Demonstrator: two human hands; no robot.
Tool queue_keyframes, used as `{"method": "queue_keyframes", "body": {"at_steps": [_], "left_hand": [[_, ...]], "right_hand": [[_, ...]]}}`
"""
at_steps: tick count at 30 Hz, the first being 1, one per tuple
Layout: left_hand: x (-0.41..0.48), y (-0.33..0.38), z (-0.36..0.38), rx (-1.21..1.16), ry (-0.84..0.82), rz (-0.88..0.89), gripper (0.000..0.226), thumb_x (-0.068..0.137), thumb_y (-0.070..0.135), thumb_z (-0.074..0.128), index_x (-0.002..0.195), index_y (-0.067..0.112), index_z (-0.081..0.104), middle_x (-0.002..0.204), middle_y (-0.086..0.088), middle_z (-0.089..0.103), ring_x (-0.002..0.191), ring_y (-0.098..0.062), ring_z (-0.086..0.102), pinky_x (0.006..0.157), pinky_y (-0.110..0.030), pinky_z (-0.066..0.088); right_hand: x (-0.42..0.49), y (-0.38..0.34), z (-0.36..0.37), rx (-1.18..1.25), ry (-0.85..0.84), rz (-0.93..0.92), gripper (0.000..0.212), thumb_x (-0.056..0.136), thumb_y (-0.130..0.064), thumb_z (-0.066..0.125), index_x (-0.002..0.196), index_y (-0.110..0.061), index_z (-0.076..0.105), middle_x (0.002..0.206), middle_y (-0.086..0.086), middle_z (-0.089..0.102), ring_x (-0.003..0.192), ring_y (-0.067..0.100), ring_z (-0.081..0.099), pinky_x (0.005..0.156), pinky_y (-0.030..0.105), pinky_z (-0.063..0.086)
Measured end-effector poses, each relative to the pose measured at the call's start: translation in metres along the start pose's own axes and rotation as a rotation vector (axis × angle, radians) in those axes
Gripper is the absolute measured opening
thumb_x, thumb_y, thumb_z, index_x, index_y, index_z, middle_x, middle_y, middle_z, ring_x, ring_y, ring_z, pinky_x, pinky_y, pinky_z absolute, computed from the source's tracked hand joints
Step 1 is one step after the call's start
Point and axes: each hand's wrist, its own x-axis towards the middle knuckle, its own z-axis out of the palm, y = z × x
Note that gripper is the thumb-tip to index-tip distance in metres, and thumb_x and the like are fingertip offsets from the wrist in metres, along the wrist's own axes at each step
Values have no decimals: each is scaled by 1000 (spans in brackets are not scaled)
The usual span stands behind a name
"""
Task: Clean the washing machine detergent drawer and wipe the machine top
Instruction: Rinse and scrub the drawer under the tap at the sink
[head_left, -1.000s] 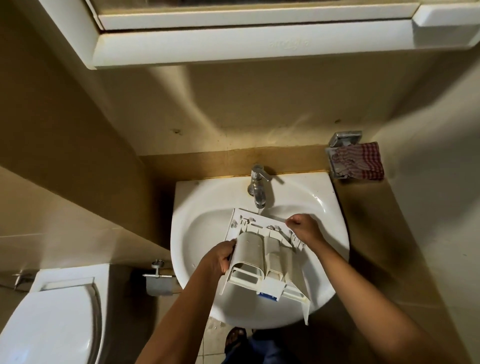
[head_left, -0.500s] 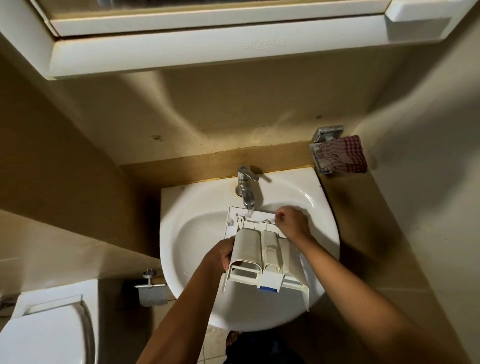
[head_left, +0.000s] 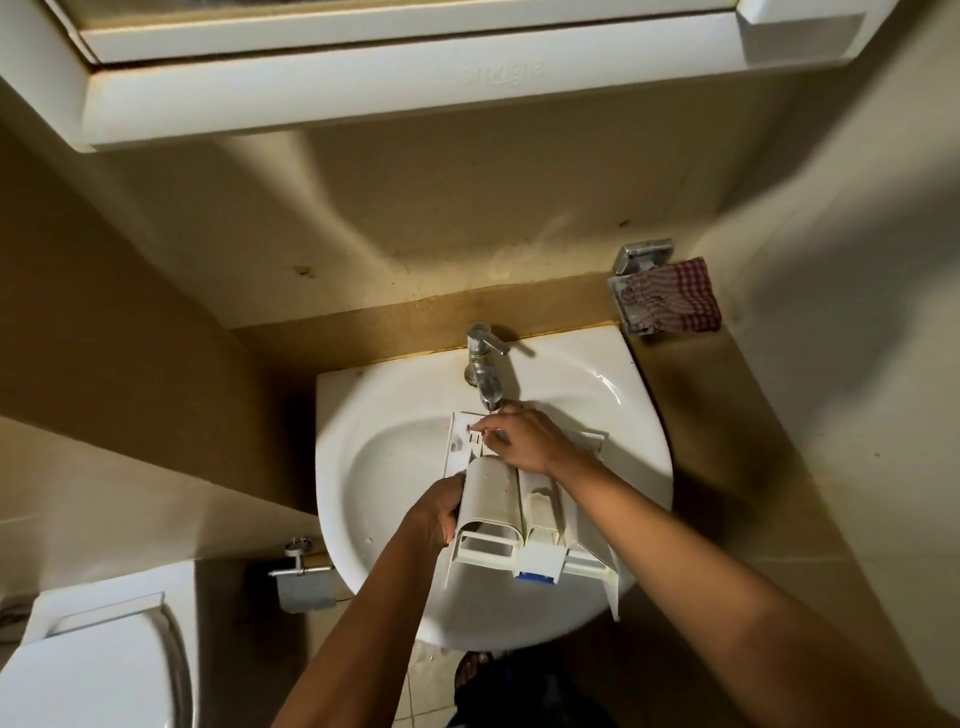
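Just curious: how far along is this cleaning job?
Done: the detergent drawer is out and over the sink. In hand: the left hand grips its side, the right hand touches its far end under the tap. Left: wiping the machine top; no machine is in view.

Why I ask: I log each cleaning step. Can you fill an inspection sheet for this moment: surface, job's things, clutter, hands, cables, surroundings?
Surface: white sink, with the detergent drawer held over its basin.
Job's things: the drawer's far end is under the tap; whether water runs is unclear.
Clutter: checked cloth in a metal holder on the wall right of the sink.
Hands: left hand grips the drawer's left side; right hand rests on its far end below the spout.
Cables: nothing seen.
Surroundings: toilet at lower left, paper holder beside it, cabinet overhead.
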Motion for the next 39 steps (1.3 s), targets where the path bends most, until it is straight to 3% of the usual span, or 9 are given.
{"method": "queue_keyframes", "body": {"at_steps": [10, 15, 19, 24, 29, 33, 35, 37, 39], "left_hand": [[-7, -1, 1, 46, 26, 8, 24, 102, 10, 44, 85, 2, 59, 50, -13, 63, 37, -20, 59, 34, -26, 48], [-12, 5, -4, 33, 48, 5, 25, 102, 6, 44, 83, -3, 58, 50, -14, 62, 36, -22, 59, 33, -25, 46], [-10, 4, -19, -14, 107, 5, 28, 104, 12, 39, 90, 0, 60, 53, -14, 64, 38, -22, 61, 33, -25, 46], [-13, 5, -31, -8, 141, 20, 28, 104, 16, 40, 96, 5, 63, 64, -13, 68, 48, -24, 64, 40, -28, 51], [-17, 2, -26, -7, 139, 32, 25, 104, 18, 42, 102, 5, 64, 72, -13, 71, 57, -24, 67, 49, -30, 55], [-18, 2, -22, -43, 131, 44, 27, 104, 16, 40, 98, 4, 63, 65, -12, 70, 52, -23, 67, 44, -29, 54], [-18, 1, -27, -33, 160, 51, 28, 104, 17, 39, 101, 3, 63, 64, -12, 70, 53, -24, 66, 42, -27, 53], [-16, 1, -35, -17, 195, 51, 29, 104, 18, 38, 106, 2, 63, 65, -12, 70, 54, -25, 66, 43, -28, 53], [-18, 2, -42, -23, 205, 50, 29, 104, 15, 38, 94, 2, 62, 57, -11, 67, 44, -22, 64, 37, -26, 50]], "right_hand": [[10, 4, 10, 253, 149, 61, 24, 88, -22, 64, 82, -1, 72, 79, 14, 69, 78, 26, 65, 73, 35, 50], [5, 11, 10, 147, 27, -113, 14, 94, -29, 55, 99, -18, 62, 97, 1, 68, 88, 16, 63, 79, 31, 50], [3, 26, 15, 417, 100, 55, 3, 88, -12, 66, 88, -12, 63, 88, 3, 67, 84, 14, 63, 79, 25, 47], [8, 28, 21, 446, 42, 177, 18, 85, -21, 70, 76, -6, 65, 73, 9, 65, 72, 12, 57, 70, 25, 42], [15, 14, 19, 274, 62, 312, 61, 77, -65, 64, 50, -16, 39, 47, -5, 38, 49, 8, 42, 56, 29, 32], [21, 9, 14, 340, -8, 293, 48, 78, -54, 71, 53, -20, 47, 51, -8, 42, 51, 5, 42, 56, 27, 29], [22, 14, 8, 397, -82, 263, 22, 80, -37, 75, 71, -19, 67, 69, -4, 62, 65, 5, 54, 63, 22, 38], [21, 28, 4, 383, -104, 248, 22, 81, -28, 76, 92, -9, 74, 88, 4, 71, 80, 8, 61, 68, 17, 43], [16, 44, 2, 349, -85, 283, 22, 82, -24, 75, 95, -7, 73, 91, 7, 71, 83, 13, 62, 75, 23, 46]]}}
